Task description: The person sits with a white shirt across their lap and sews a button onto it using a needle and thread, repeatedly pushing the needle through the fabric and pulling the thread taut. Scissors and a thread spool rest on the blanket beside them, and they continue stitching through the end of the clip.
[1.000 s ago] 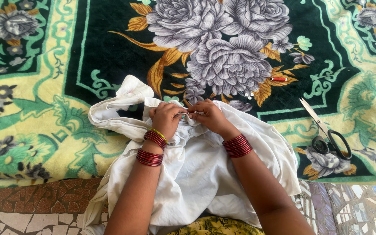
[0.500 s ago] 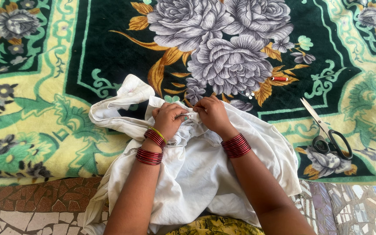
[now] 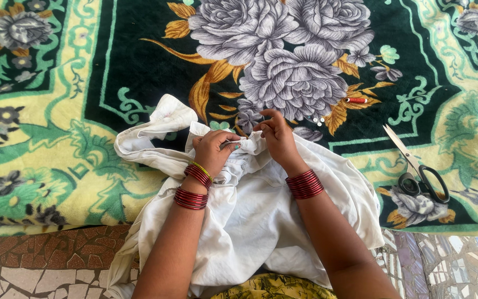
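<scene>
we find the white cloth (image 3: 250, 221) bunched at the centre of the frame, running down to the lower edge over the person's lap, with a loose fold trailing to the upper left onto the floral blanket (image 3: 56, 138).

the left hand (image 3: 214, 150) is closed, pinching a gathered ridge of the cloth between thumb and curled fingers. the right hand (image 3: 278, 135) sits just beside it, fingertips drawn together at the top edge of the same ridge; whether a needle is between them we cannot tell, as anything that fine is too small to see.

risks as we judge them:
- the pinched gather is held by fingertips only; a slack grip in either hand would let the folds spread and lose their alignment.
- the two hands work nearly touching, so if a needle is present, a push toward the left fingers could prick them.
- the scissors (image 3: 419, 171) lie with blades apart at the right of the frame, points toward the cloth; a sweep of the right forearm or a tug on the cloth's hem could catch them.
- the small red spool (image 3: 356, 100) rests on the blanket in the upper centre-right, well apart from the hands; it could roll if the blanket is pulled.
- the cloth's lower left corner hangs onto the mosaic floor (image 3: 40, 260), where it could pick up dirt.
</scene>
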